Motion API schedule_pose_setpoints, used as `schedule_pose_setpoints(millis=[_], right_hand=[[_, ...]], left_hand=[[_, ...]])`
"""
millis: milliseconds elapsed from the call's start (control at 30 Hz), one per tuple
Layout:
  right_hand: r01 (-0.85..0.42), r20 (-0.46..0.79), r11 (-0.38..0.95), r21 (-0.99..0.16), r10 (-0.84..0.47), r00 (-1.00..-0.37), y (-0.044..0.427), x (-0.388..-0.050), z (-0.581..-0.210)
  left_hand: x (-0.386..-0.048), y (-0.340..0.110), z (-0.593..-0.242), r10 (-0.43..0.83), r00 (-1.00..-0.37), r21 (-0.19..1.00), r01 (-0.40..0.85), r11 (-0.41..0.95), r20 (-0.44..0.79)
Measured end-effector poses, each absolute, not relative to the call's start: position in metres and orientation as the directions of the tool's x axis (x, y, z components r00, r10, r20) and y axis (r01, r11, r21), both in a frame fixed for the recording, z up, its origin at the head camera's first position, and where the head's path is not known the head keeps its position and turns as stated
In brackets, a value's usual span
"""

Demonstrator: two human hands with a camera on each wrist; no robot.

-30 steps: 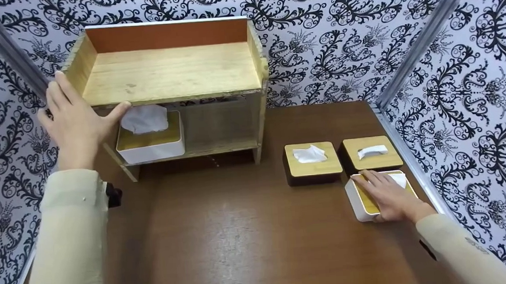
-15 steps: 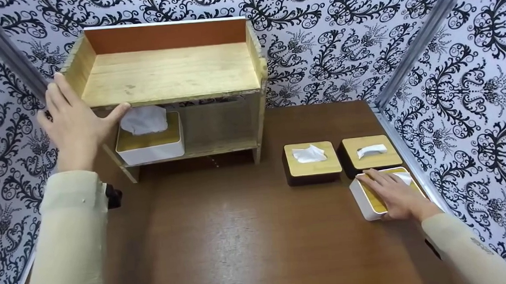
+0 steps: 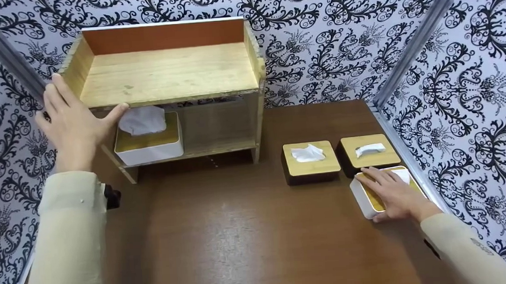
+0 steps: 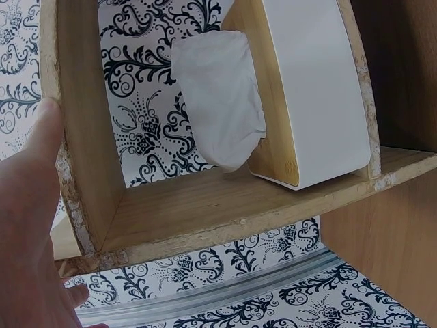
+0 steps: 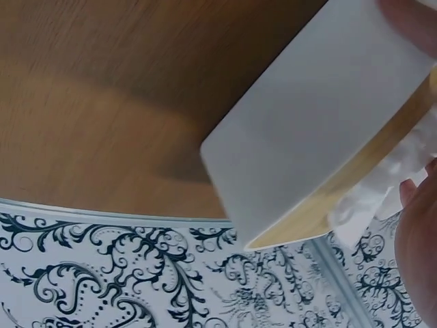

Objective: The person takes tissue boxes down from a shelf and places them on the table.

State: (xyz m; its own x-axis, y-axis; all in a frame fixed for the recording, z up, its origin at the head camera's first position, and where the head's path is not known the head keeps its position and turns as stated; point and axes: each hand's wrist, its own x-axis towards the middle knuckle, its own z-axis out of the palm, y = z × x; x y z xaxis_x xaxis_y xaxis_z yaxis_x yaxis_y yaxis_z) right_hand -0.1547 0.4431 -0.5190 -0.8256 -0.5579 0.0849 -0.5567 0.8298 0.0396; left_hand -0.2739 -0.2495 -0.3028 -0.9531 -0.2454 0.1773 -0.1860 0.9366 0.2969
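In the head view my left hand (image 3: 75,119) rests at the left front corner of a small wooden shelf (image 3: 167,73), thumb along the front edge and the other fingers straight along its left side. On the lower level below sits a white tissue box (image 3: 149,154) with a wooden lid and a puffed-up tissue (image 4: 218,96). My right hand (image 3: 394,195) grips a second white tissue box (image 5: 307,109) at the table's right side, fingers across its wooden lid and thumb at its near side. The hand hides part of that lid.
Two dark tissue boxes with wooden lids stand beyond my right hand: one dark box (image 3: 310,158) to the left, another dark box (image 3: 369,151) just behind the white one. A metal strip (image 3: 417,179) edges the table's right side, against a patterned wall (image 3: 484,91).
The white tissue box under my right hand has shifted slightly right, towards the metal strip, and turned a little. Its thumb shows more plainly now. My left hand has stayed on the shelf.
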Motion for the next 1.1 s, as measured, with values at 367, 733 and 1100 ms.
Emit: schedule_pose_setpoints(millis=[367, 733, 1100], right_hand=[[-0.617, 0.107, 0.787, -0.019, -0.612, -0.784, 0.401, -0.175, -0.507], [-0.666, 0.121, 0.745, -0.024, -0.659, -0.742, 0.36, -0.199, -0.498], [-0.775, 0.127, 0.631, -0.034, -0.766, -0.63, 0.29, -0.214, -0.492]], left_hand=[[-0.274, -0.25, -0.303, -0.245, -0.954, 0.304, -0.186, 0.934, 0.171], [-0.273, -0.249, -0.302, -0.25, -0.953, 0.302, -0.191, 0.934, 0.172], [-0.273, -0.248, -0.302, -0.249, -0.953, 0.31, -0.187, 0.932, 0.174]])
